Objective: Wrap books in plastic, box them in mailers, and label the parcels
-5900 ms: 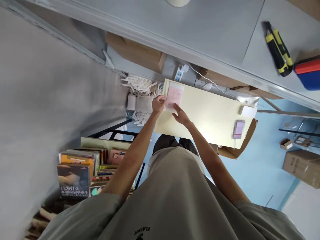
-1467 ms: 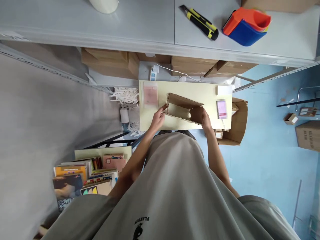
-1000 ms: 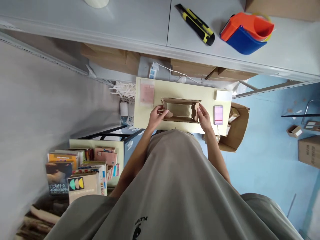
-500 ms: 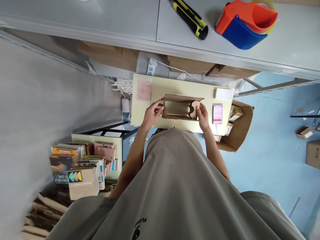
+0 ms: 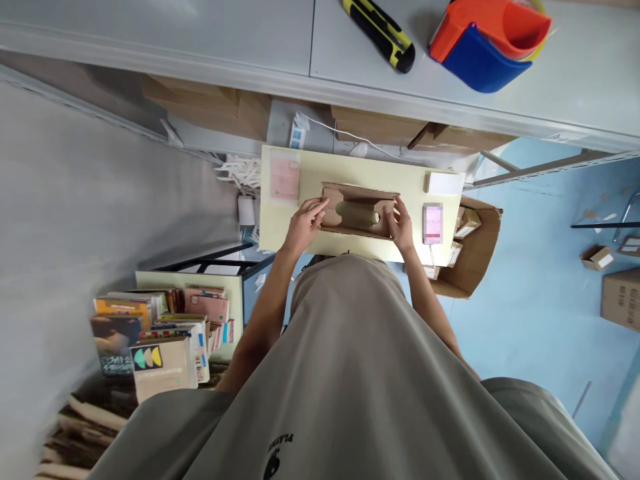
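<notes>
A brown cardboard box (image 5: pixel 358 211) lies on the pale yellow table (image 5: pixel 380 179), its end flaps folded inward over the opening. My left hand (image 5: pixel 303 223) presses on the box's left end with fingers laid over the flap. At the right end, my right hand (image 5: pixel 399 225) grips the other flap. A pink booklet in a clear sleeve (image 5: pixel 284 177) lies on the table to the left of the box.
A phone (image 5: pixel 433 223) and a white block (image 5: pixel 443 182) lie on the table's right side. A grey shelf above carries a yellow-black utility knife (image 5: pixel 381 35) and an orange-blue tape dispenser (image 5: pixel 487 39). Books (image 5: pixel 165 333) stack at lower left; an open carton (image 5: pixel 473 250) stands right of the table.
Earlier my hands set the pink booklet down at the table's left. Since then they brought up the cardboard box, laid it flat and folded its end flaps inward.
</notes>
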`<state>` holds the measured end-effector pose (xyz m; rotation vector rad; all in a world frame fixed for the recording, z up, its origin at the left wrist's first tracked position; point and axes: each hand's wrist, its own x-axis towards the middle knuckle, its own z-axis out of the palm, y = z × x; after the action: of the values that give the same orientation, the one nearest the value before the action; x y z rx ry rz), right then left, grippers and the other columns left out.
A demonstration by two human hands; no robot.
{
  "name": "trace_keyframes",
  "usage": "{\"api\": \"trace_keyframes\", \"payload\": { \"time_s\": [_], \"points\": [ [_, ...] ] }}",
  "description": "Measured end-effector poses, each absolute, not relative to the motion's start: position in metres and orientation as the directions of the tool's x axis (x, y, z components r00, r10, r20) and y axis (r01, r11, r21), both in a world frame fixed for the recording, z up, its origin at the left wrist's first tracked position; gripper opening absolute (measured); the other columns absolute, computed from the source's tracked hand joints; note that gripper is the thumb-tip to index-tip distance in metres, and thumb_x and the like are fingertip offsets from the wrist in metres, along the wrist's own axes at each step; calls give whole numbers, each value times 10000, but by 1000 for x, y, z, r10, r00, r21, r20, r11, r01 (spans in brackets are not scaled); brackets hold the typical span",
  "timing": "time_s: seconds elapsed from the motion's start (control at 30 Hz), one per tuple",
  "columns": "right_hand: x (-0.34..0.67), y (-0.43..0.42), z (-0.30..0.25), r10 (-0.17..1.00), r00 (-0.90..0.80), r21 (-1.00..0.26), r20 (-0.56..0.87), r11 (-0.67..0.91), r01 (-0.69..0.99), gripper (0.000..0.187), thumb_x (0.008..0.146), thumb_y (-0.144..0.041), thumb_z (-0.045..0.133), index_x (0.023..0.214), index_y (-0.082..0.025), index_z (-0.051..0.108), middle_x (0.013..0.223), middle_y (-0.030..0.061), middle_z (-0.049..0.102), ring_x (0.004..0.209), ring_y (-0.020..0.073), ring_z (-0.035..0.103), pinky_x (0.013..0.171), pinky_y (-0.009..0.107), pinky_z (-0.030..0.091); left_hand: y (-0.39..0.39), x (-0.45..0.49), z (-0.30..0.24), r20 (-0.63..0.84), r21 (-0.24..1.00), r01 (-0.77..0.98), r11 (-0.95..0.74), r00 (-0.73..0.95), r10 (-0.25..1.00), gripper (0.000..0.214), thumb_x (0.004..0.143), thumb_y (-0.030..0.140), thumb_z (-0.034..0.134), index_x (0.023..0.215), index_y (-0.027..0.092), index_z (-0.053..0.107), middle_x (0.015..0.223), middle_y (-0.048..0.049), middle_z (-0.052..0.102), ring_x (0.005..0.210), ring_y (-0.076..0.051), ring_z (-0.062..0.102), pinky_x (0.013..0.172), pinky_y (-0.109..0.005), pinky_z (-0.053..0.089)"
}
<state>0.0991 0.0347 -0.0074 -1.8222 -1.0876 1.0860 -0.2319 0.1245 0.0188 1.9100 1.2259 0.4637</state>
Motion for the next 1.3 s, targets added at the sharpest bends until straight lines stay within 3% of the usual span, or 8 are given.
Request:
{"api": "trace_keyframes", "payload": {
  "time_s": [0.2, 0.37, 0.53, 0.63, 0.77, 0.9, 1.03, 1.3],
  "points": [
    [101, 38, 2, 863, 420, -909, -280, -379, 173, 943, 896, -996, 765, 1518, -304, 615, 1541, 201, 741, 1371, 370, 799, 1125, 568, 708, 131, -250, 18, -213, 838, 514, -184, 618, 757, 825, 1024, 117, 614, 1826, 297, 540, 1758, -156, 546, 1675, -327, 569, 1317, -438, 602],
    [117, 9, 33, 906, 323, -930, -272, -334, 153, 677, 938, -920, 805, 1204, -298, 795, 1497, 148, 777, 1497, 366, 728, 1285, 615, 622, 128, -251, 21, -262, 875, 475, -92, 626, 735, 1024, 944, 417, 958, 1849, 359, 483, 1759, -147, 524, 1638, -387, 590, 1317, -520, 621],
    [119, -10, 45, 921, 223, -917, -321, -361, 169, 787, 842, -901, 919, 1391, -340, 859, 1651, 133, 719, 1565, 382, 686, 1275, 617, 637, 132, -243, 22, -253, 873, 483, -71, 572, 780, 897, 946, 662, 971, 1715, 323, 660, 1583, -144, 630, 1255, -295, 778, 1131, -471, 717],
    [110, -1, 39, 928, 306, -900, -212, -307, 309, 664, 947, -938, 788, 1126, -314, 928, 1497, 138, 780, 1450, 365, 744, 1261, 595, 645, 139, -239, 23, -230, 823, 548, -145, 557, 798, 734, 966, 640, 965, 1587, 304, 765, 1494, -131, 668, 1283, -312, 775, 1192, -482, 677],
    [102, 17, 25, 915, 371, -858, -158, -312, 407, 769, 921, -1021, 715, 857, -265, 843, 1321, 154, 771, 1175, 334, 794, 1043, 547, 740, 141, -235, 24, -194, 781, 597, -186, 514, 835, 447, 1065, 512, 887, 1435, 270, 823, 1392, -121, 731, 1229, -298, 803, 1162, -452, 672],
    [103, 22, 21, 888, 392, -852, -240, -386, 353, 814, 901, -982, 776, 1307, -278, 827, 1218, 106, 760, 953, 271, 777, 899, 490, 762, 133, -228, 25, -218, 779, 620, -87, 399, 891, 560, 1067, 412, 898, 1571, 276, 696, 1368, -104, 792, 977, -230, 818, 1031, -403, 688],
    [107, 20, 28, 909, 334, -841, -248, -373, 391, 1059, 948, -886, 794, 1817, -364, 490, 1384, 106, 756, 914, 253, 773, 921, 484, 762, 128, -222, 27, -185, 760, 642, -100, 361, 914, 919, 1058, 365, 905, 1838, 348, 419, 1609, -145, 699, 1044, -227, 828, 1034, -375, 682],
    [112, 19, 34, 924, 320, -819, -210, -345, 458, 747, 953, -952, 737, 1367, -336, 820, 1449, 104, 714, 939, 253, 805, 902, 502, 787, 130, -223, 33, -107, 767, 609, -203, 433, 895, 346, 1094, 301, 824, 1430, 265, 753, 1500, -122, 693, 1157, -234, 817, 904, -313, 733]
  ]
}}
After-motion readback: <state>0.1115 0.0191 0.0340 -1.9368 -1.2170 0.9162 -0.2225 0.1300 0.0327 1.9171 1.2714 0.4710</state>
